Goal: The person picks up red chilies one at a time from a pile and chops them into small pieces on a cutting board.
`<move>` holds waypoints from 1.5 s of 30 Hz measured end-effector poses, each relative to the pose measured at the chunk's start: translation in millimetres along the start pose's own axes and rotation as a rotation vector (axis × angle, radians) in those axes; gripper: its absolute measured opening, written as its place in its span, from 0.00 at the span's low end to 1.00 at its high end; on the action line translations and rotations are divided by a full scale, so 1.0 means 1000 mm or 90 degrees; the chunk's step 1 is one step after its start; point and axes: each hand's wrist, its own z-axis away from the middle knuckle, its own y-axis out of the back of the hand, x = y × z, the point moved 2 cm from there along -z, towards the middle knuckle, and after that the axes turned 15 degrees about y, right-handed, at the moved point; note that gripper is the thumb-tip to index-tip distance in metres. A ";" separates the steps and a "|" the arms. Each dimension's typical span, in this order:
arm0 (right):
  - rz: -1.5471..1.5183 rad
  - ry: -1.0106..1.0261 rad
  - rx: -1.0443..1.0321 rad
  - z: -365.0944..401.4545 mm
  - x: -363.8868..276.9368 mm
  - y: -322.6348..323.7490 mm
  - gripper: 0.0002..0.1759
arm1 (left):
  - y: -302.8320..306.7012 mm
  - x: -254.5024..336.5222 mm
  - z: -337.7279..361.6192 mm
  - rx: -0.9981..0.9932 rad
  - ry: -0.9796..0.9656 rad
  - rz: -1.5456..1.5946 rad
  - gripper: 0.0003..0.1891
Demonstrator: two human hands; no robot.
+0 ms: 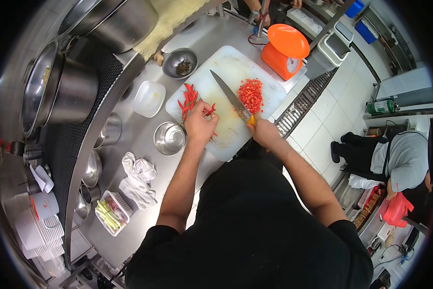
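Note:
My right hand [264, 133] grips the yellow handle of a long kitchen knife [230, 94], whose blade lies over the white cutting board [231, 58] and points to the far left. Right of the blade is a heap of chopped red chili [250, 95]. My left hand [200, 124] is at the board's left side, its fingers pinched on red chili peppers [210, 111]. Beyond those fingers lies a pile of whole red chilies [189, 94]. How many my left hand holds is hidden.
An orange scale [281, 57] stands off the board's far right corner. Left of the board are a dark bowl [180, 63], a white container [150, 98], a steel pot [169, 138], a cloth [138, 179] and a basket [125, 207]. A co-worker [399, 156] stands at right.

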 end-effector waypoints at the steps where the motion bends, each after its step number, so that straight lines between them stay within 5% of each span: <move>1: 0.005 0.005 0.005 -0.001 0.002 -0.002 0.23 | 0.001 0.000 0.001 -0.002 0.009 0.012 0.12; 4: 0.026 0.046 0.024 -0.003 0.010 -0.008 0.23 | -0.012 0.012 0.010 -0.021 -0.134 -0.035 0.11; 11: 0.060 0.045 0.062 -0.004 0.013 0.010 0.24 | -0.072 -0.004 0.015 -0.098 -0.098 -0.136 0.10; 20: 0.092 0.068 0.054 0.004 -0.015 0.026 0.22 | -0.054 -0.001 0.023 -0.038 -0.134 -0.140 0.16; 29: 0.170 0.057 -0.014 -0.001 -0.023 0.033 0.20 | -0.059 0.000 0.018 -0.016 -0.159 -0.164 0.10; 45: 0.149 0.052 -0.033 -0.012 -0.023 0.008 0.17 | -0.058 -0.006 0.000 -0.122 -0.127 -0.071 0.09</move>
